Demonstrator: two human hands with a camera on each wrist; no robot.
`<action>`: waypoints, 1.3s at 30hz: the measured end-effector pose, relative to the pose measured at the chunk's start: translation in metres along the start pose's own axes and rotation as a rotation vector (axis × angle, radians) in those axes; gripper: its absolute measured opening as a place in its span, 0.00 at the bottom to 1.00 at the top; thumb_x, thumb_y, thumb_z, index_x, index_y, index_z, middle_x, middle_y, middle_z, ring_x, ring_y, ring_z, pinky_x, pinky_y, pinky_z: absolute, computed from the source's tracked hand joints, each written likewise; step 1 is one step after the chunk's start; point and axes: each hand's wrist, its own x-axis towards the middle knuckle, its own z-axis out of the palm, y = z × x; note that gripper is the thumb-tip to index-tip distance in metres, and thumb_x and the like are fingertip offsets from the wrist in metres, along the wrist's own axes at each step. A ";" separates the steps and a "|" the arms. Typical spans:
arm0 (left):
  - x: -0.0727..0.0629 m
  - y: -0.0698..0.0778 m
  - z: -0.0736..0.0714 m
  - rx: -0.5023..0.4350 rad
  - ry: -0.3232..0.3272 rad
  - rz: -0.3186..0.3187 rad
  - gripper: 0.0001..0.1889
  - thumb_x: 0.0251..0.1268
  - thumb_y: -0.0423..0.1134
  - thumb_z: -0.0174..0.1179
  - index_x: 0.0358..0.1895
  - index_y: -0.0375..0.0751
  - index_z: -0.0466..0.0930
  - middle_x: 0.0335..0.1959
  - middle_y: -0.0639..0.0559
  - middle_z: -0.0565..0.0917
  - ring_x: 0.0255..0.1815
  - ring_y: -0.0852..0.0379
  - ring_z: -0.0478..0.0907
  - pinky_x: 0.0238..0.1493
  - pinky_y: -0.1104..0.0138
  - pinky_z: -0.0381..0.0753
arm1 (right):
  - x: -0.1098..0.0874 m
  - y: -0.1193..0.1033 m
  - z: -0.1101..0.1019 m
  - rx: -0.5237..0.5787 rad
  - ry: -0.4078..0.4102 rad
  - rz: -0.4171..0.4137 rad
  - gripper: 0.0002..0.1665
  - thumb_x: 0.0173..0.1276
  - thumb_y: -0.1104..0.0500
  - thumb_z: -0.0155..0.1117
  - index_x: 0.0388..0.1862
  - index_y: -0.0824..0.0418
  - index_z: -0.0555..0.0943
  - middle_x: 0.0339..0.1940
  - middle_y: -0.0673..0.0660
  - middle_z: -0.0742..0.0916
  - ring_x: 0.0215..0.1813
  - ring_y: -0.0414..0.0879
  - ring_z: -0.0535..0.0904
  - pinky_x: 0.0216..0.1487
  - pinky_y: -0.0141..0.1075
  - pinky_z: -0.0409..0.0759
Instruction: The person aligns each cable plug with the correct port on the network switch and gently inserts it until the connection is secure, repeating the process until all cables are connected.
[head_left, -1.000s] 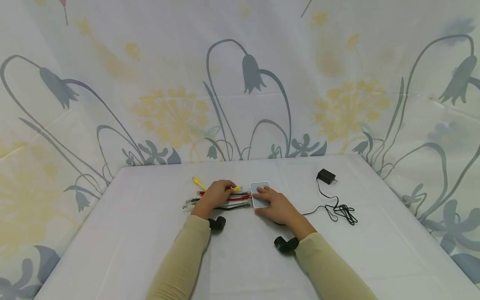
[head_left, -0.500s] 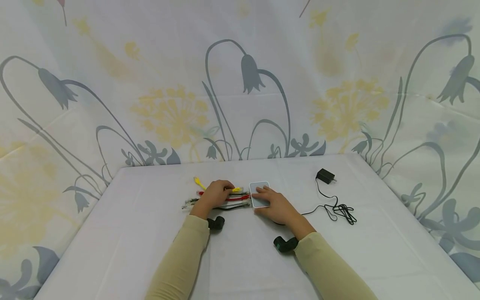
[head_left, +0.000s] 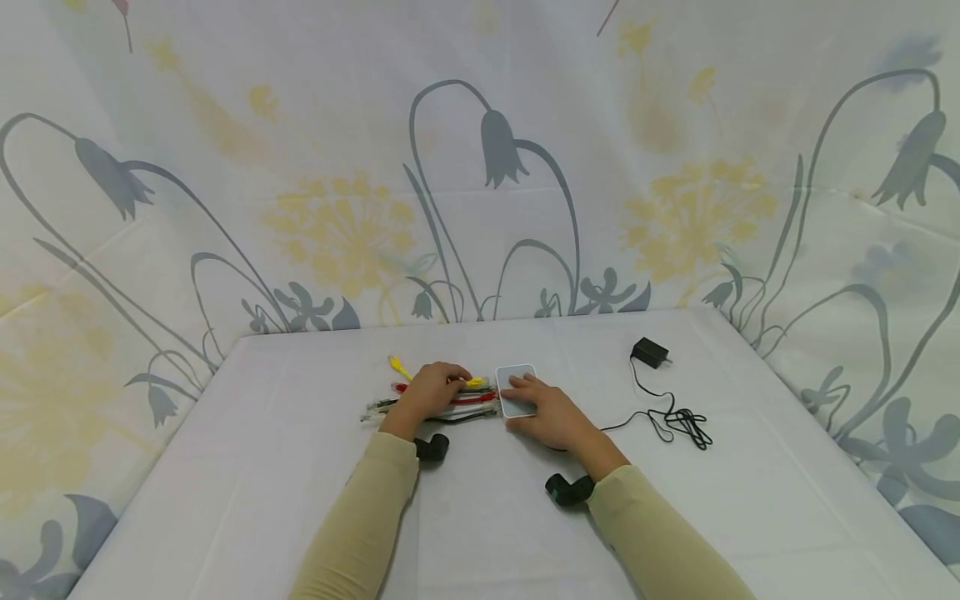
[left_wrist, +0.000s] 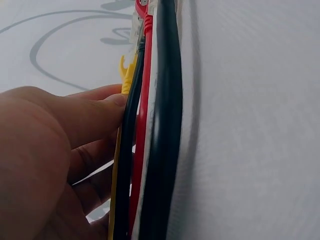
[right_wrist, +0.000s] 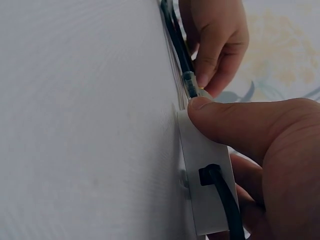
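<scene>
My left hand point(head_left: 433, 388) pinches a yellow network cable point(left_wrist: 128, 82) between thumb and index finger, close to its plug. Black point(left_wrist: 167, 100) and red point(left_wrist: 145, 100) network cables run alongside it, with a white one partly hidden among them. To the right, a flat white box point(head_left: 515, 372), like a small network switch, is gripped by my right hand point(head_left: 551, 410), thumb at its near edge and fingers over its top. A black lead point(right_wrist: 227, 200) enters the box's side. A black cable's clear plug point(right_wrist: 190, 84) lies at the box's left end; whether it is seated I cannot tell.
A black power adapter point(head_left: 650, 352) lies at the back right of the white-covered table point(head_left: 480, 533). Its thin lead point(head_left: 686, 425) is bunched to the right of my right hand. Flower-patterned fabric point(head_left: 480, 192) rises behind the table.
The yellow plug has shifted slightly right, towards the white box, with the left hand still on it. The box has crept slightly left under the right hand.
</scene>
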 end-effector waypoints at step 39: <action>0.003 0.006 0.007 -0.023 -0.007 0.009 0.12 0.73 0.40 0.53 0.50 0.46 0.84 0.52 0.49 0.84 0.59 0.49 0.76 0.63 0.53 0.73 | -0.001 -0.009 0.001 -0.018 -0.007 0.021 0.31 0.62 0.49 0.69 0.65 0.50 0.77 0.74 0.53 0.70 0.78 0.54 0.57 0.72 0.58 0.59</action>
